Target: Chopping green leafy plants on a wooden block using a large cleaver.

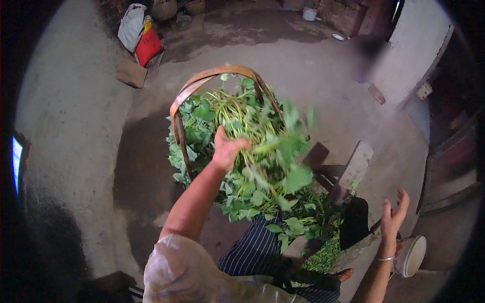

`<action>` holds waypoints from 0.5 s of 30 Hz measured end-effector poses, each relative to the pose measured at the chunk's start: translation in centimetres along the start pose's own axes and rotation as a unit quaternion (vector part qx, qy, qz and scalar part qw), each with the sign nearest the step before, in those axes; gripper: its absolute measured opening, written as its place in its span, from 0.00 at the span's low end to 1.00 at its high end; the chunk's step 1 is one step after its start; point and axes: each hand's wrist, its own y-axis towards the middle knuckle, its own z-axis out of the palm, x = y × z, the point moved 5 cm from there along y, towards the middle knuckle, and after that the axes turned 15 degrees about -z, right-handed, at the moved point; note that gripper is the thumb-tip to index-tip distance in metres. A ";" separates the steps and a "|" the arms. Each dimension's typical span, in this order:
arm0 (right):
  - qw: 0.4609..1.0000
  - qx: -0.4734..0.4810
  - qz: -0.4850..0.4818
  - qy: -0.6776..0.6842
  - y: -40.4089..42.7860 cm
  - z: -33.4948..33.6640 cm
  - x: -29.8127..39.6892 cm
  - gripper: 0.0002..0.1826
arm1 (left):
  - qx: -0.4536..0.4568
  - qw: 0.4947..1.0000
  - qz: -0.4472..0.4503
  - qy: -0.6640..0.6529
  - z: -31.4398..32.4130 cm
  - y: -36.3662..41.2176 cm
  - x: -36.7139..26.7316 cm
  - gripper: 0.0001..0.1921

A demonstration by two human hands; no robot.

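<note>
My left hand (pixel 229 149) reaches into a basket heaped with leafy green vines (pixel 257 193) and grips a bunch of their stems. The basket's arched wooden handle (pixel 227 70) rises over the heap, and the leaves hide most of its body. Leaves to the right of the hand are blurred. My right hand (pixel 394 216) is raised at the lower right with its fingers apart, holding nothing, a bangle on the wrist. Between the basket and my right arm lie more vines and a pile of finely cut greens (pixel 326 253).
A stone or wooden block (pixel 356 163) lies right of the basket. A white-rimmed bucket (pixel 415 256) lies by my right wrist. A red sack (pixel 149 45) and a pale sack (pixel 131 26) rest against the left wall. A brick (pixel 376 94) lies near the right wall.
</note>
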 end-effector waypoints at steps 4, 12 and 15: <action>0.942 0.105 -0.057 0.313 6.3 2.5 12.9 0.23 | 0.092 0.990 0.078 0.071 1.8 -7.7 -1.4 0.41; 0.847 0.395 -0.123 0.334 10.3 15.9 21.8 0.28 | 0.078 0.978 0.068 0.180 -0.6 -12.8 1.6 0.44; 0.864 0.414 -0.206 0.197 9.0 20.3 21.5 0.33 | 0.100 0.991 -0.007 0.091 -1.7 -14.7 3.8 0.45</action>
